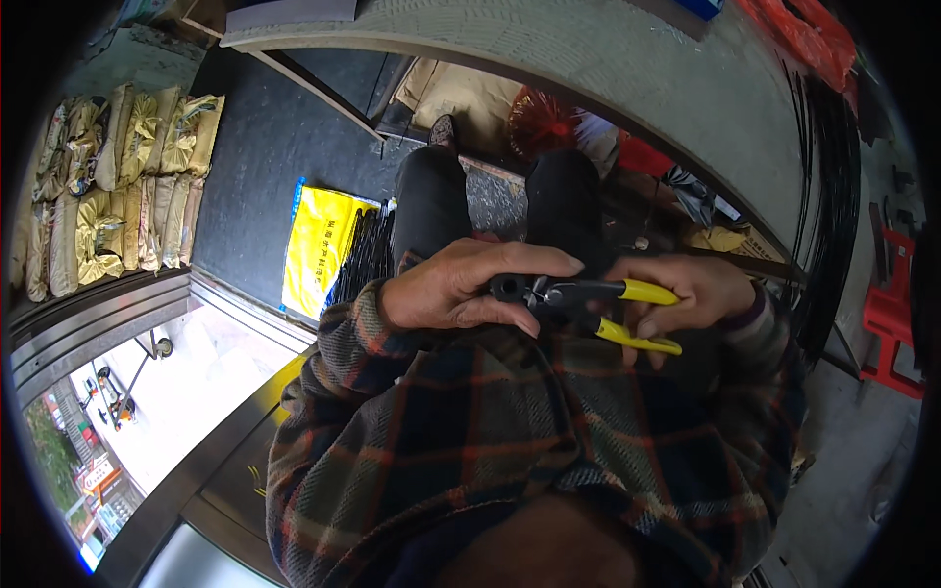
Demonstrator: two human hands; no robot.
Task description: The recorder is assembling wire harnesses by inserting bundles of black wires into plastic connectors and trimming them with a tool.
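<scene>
Head view: both hands meet over the lap of a seated person, short of the near edge of the grey counter [588, 73], so nothing being worked on rests on a surface. The right hand [698, 291] grips the pliers [639, 337] by their yellow handles, fingers wrapped round both, and the handles stand apart rather than squeezed together. The left hand [446, 284] curls about the tool's head, thumb and forefinger along either side of a dark, round-ended black piece [507, 287] with a hole in its end. Whether that piece is loose or joined to the pliers cannot be told, and the bite of the jaws is too small and dark to read.

The step in hand looks to be setting the tool's head against the black piece, with the squeeze not yet made. The next move seems to call for a firm left hold, fingertips clear of the jaws, and an even press by the right.

Left of the knees lie a yellow packet [319, 245] and black rods [367, 245]; long black strands [833, 196] hang by the counter's right end.
</scene>
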